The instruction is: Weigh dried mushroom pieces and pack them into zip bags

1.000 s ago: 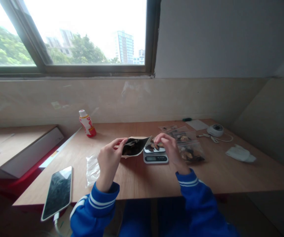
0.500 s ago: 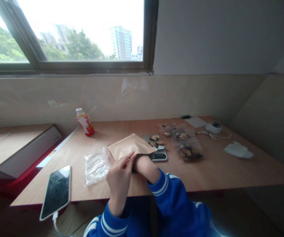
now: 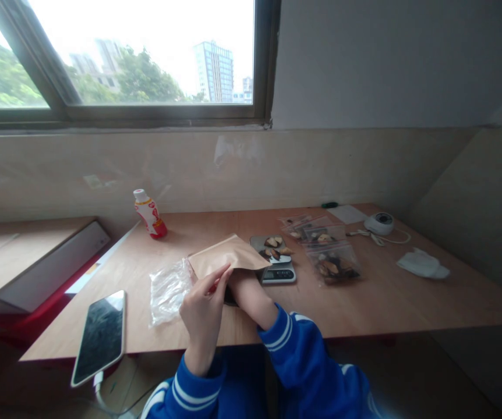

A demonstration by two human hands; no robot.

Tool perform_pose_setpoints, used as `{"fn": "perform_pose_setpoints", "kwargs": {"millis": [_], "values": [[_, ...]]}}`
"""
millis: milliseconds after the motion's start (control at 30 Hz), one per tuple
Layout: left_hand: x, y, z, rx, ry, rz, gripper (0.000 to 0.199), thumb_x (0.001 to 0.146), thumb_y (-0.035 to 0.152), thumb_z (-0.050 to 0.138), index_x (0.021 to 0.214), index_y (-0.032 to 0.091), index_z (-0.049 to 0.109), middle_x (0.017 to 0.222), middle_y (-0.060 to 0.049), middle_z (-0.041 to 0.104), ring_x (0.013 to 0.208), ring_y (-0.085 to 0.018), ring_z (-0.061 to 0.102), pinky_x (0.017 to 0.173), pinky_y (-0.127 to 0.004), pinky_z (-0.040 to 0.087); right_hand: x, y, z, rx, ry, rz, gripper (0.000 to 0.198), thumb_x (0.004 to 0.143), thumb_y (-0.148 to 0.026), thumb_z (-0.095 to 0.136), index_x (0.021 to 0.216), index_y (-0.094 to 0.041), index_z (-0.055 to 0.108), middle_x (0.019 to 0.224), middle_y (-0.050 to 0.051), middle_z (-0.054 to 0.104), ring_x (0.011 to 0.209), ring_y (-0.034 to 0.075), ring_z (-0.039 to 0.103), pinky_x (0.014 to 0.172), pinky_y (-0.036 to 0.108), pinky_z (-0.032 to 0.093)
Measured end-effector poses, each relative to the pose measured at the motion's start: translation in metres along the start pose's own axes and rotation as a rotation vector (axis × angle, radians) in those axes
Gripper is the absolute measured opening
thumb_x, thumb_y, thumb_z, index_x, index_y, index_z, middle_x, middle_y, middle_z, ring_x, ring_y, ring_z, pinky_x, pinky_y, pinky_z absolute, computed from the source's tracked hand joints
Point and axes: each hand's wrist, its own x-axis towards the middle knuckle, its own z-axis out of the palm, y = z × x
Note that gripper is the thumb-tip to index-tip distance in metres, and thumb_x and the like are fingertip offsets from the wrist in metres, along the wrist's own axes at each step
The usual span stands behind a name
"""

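A brown paper bag (image 3: 227, 253) lies on the table with its mouth toward me. My left hand (image 3: 202, 305) pinches the upper edge of that mouth and lifts it. My right hand (image 3: 251, 299) reaches inside the bag; its fingers are hidden there. Just right of the bag is a digital scale (image 3: 286, 273), its display lit but unreadable. Several dark-edged slices, like dried mushroom (image 3: 272, 253), lie on the scale's plate. A crumpled clear plastic bag (image 3: 168, 294) lies by my left hand.
Several zip bags of dried pieces (image 3: 333, 265) lie right of the scale. Farther right are a white camera (image 3: 378, 223) with its cable and a white tissue (image 3: 423, 264). A red-and-white bottle (image 3: 150, 214) stands at the back left. A phone (image 3: 100, 331) on a charging cable overhangs the front edge.
My right hand has slid deeper into the paper bag, to the left. The bag and my left hand have shifted slightly left, so more of the scale's display shows.
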Motion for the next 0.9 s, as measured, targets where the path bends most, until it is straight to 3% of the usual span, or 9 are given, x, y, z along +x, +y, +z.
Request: {"fn": "perform_pose_setpoints", "kwargs": {"millis": [133, 233, 333, 433, 533, 667, 767, 900], "values": [[0.008, -0.004, -0.003, -0.008, -0.03, -0.054, 0.023, 0.084, 0.043, 0.059, 0.099, 0.035, 0.074, 0.087, 0.004, 0.076, 0.074, -0.016, 0.069, 0.062, -0.023, 0.044, -0.03, -0.014, -0.029, -0.069, -0.006, 0.057, 0.029, 0.088, -0.001, 0.044, 0.093, -0.011, 0.07, 0.092, 0.013, 0.072, 0.088, 0.027, 0.066, 0.083, 0.039, 0.05], [0.015, -0.008, -0.004, 0.0, -0.038, -0.111, 0.021, 0.082, 0.043, 0.062, 0.099, 0.038, 0.074, 0.083, 0.006, 0.076, 0.073, -0.015, 0.068, 0.061, -0.022, 0.043, -0.054, -0.015, -0.053, 0.103, 0.087, -0.002, 0.024, 0.087, -0.004, 0.052, 0.09, -0.02, 0.07, 0.09, 0.004, 0.072, 0.09, 0.02, 0.065, 0.085, 0.033, 0.049], [0.023, -0.012, -0.006, 0.027, -0.025, -0.155, 0.022, 0.082, 0.045, 0.061, 0.099, 0.039, 0.073, 0.08, 0.006, 0.076, 0.071, -0.015, 0.068, 0.059, -0.023, 0.041, -0.072, 0.002, -0.076, 0.43, 0.205, -0.005, 0.014, 0.087, -0.015, 0.058, 0.093, -0.021, 0.069, 0.093, 0.002, 0.072, 0.089, 0.016, 0.066, 0.082, 0.029, 0.051], [0.031, -0.018, -0.008, 0.032, 0.033, -0.172, 0.026, 0.08, 0.05, 0.061, 0.099, 0.038, 0.074, 0.075, 0.004, 0.075, 0.07, -0.017, 0.067, 0.058, -0.024, 0.04, -0.077, 0.038, -0.087, 0.595, 0.339, 0.094, 0.011, 0.085, -0.025, 0.062, 0.093, -0.02, 0.068, 0.094, 0.004, 0.073, 0.091, 0.018, 0.068, 0.082, 0.03, 0.052], [0.036, -0.023, -0.009, 0.021, 0.075, -0.158, 0.028, 0.078, 0.053, 0.062, 0.097, 0.036, 0.075, 0.069, 0.003, 0.074, 0.068, -0.018, 0.067, 0.06, -0.025, 0.042, -0.062, 0.077, -0.082, 0.574, 0.469, 0.208, 0.013, 0.082, -0.028, 0.065, 0.09, -0.018, 0.067, 0.093, 0.006, 0.073, 0.089, 0.019, 0.069, 0.081, 0.032, 0.053], [0.038, -0.025, -0.01, 0.003, 0.069, -0.14, 0.029, 0.079, 0.053, 0.061, 0.097, 0.035, 0.075, 0.07, 0.003, 0.074, 0.065, -0.018, 0.067, 0.059, -0.025, 0.042, -0.028, 0.108, -0.064, 0.264, 0.543, 0.329, 0.014, 0.084, -0.019, 0.057, 0.092, -0.018, 0.068, 0.093, 0.007, 0.073, 0.087, 0.019, 0.068, 0.081, 0.033, 0.052], [0.037, -0.025, -0.011, 0.004, 0.065, -0.124, 0.027, 0.079, 0.051, 0.061, 0.096, 0.035, 0.075, 0.071, 0.003, 0.075, 0.065, -0.017, 0.067, 0.057, -0.024, 0.042, -0.019, 0.112, -0.053, 0.128, 0.476, 0.349, 0.019, 0.081, -0.013, 0.057, 0.094, -0.018, 0.07, 0.096, 0.008, 0.073, 0.093, 0.022, 0.067, 0.086, 0.036, 0.05], [0.037, -0.026, -0.012, 0.026, 0.066, -0.134, 0.026, 0.079, 0.05, 0.062, 0.097, 0.036, 0.075, 0.071, 0.003, 0.075, 0.065, -0.017, 0.068, 0.055, -0.023, 0.041, -0.04, 0.099, -0.042, 0.157, 0.454, 0.314, 0.025, 0.084, -0.014, 0.052, 0.101, -0.02, 0.069, 0.105, 0.008, 0.072, 0.101, 0.022, 0.064, 0.092, 0.038, 0.047]]}}
